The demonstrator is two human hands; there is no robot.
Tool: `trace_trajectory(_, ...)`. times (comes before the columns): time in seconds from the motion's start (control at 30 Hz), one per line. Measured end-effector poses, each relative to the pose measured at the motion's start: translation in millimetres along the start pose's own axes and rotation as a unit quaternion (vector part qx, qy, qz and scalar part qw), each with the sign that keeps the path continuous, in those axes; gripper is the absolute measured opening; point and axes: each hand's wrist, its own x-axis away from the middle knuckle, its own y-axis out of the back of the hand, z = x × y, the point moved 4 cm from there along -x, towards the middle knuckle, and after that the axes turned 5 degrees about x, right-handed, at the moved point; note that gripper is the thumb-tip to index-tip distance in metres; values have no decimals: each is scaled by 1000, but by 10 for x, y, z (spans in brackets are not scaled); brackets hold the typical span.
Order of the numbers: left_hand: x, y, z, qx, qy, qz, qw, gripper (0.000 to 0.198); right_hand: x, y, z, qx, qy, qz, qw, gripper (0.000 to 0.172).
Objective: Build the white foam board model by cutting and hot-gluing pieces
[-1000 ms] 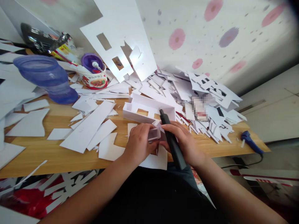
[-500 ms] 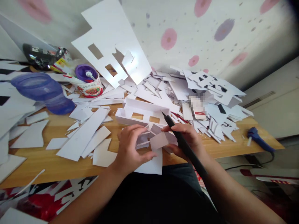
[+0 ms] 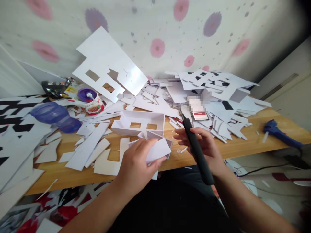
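Observation:
My left hand (image 3: 134,161) is closed on a small white board piece (image 3: 159,150), its thumb below and fingers above. Behind that piece, and partly hidden by it, is a small box of white board (image 3: 170,144); whether the two are joined I cannot tell. My right hand (image 3: 210,147) holds a black pen-shaped tool (image 3: 196,145) with a thin tip, slanting up and left, apart from the board. Just beyond my left hand lies a longer open white box (image 3: 127,130) with two rectangular cut-outs.
White offcuts (image 3: 82,145) cover much of the wooden table (image 3: 230,152). A large cut-out sheet (image 3: 107,55) leans on the wall. At left are a purple translucent bottle (image 3: 57,116) and a paper tub (image 3: 93,108). A blue glue gun (image 3: 279,132) lies at the right edge.
My right hand and the tool have drawn away to the right from the small white piece. My left hand keeps that piece and has tilted it. The view has shifted.

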Motion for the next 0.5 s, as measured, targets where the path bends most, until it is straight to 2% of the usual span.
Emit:
trace_trajectory(0.07,-7,-12,-28,-25,-6,0,1000,31,159,164,-8,-63,-64,4,996,40)
trace_trajectory(0.13,-13,-25,-58,-45,-16,5,999,32,309,243,2,-135,-114,12,984,43)
trace_trajectory(0.2,-20,-34,-91,-63,-26,5,998,31,418,229,38,-193,-144,16,971,47)
trace_trajectory(0.27,-32,-43,-119,-78,-36,2,996,30,473,157,87,-217,-156,5,964,43)
trace_trajectory(0.4,-64,-68,-139,-98,-45,12,994,27,487,-19,195,-158,-145,-3,977,24)
trace_trajectory(0.47,-76,-70,-125,-104,-45,14,993,26,484,-78,248,-110,-141,17,984,27)
trace_trajectory(0.5,-80,-68,-111,-105,-44,15,993,26,481,-97,274,-80,-141,30,986,33)
